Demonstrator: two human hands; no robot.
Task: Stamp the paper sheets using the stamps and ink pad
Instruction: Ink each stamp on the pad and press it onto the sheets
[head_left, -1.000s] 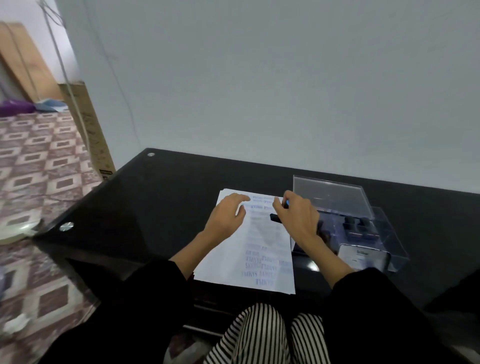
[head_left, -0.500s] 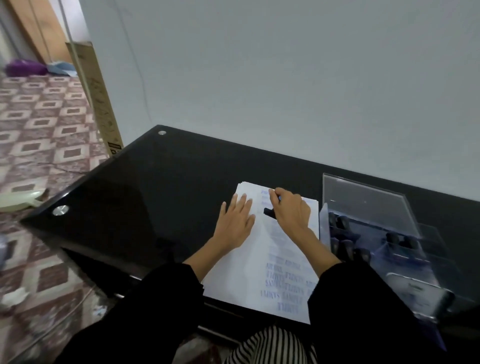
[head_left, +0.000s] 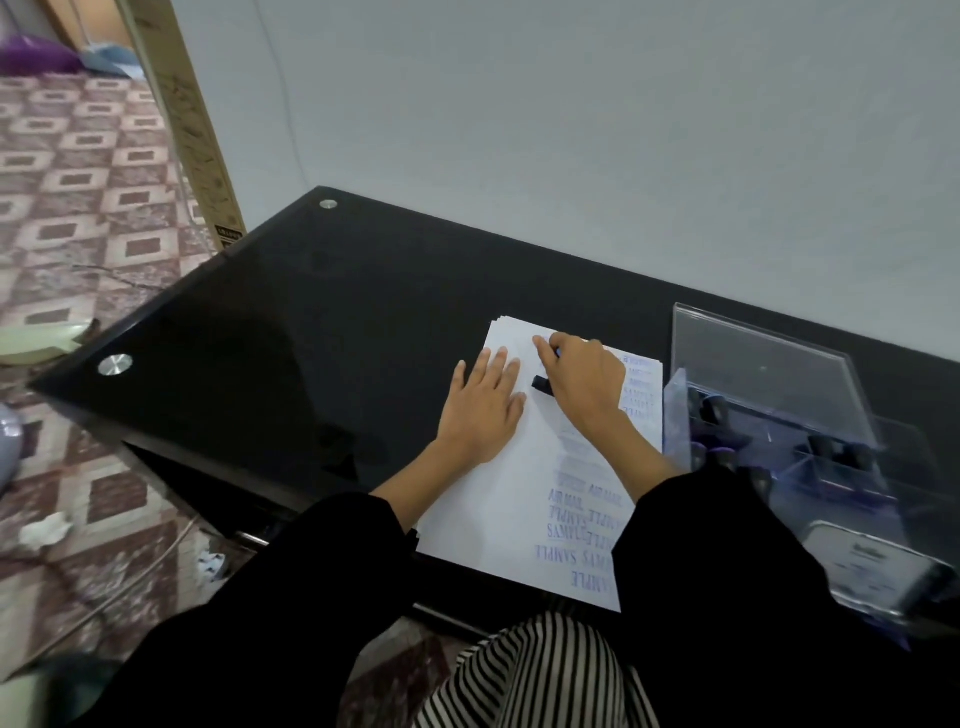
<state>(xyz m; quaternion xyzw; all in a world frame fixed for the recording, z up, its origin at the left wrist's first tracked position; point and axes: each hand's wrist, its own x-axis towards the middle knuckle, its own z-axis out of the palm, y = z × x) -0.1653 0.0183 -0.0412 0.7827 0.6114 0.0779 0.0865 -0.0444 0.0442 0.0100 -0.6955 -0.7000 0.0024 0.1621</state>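
Protruding left of the right hand's (head_left: 584, 379) fingers (head_left: 545, 347), stamp (head_left: 540, 385) meets paper (head_left: 519, 499).

A black glass table (head_left: 291, 332) carries a paper stack (head_left: 498, 525) (blue-stamped) beside a clear plastic box (head_left: 769, 384).

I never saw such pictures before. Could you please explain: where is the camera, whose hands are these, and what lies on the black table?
No machine here: a person wears a camera on the head, which looks down at their own hands. On the black glass table lies a stack of paper sheets bearing blue stamp marks. The left hand rests flat on the paper. The right hand grips a black stamp against the top sheet. On the right stands a clear plastic box with more stamps inside.
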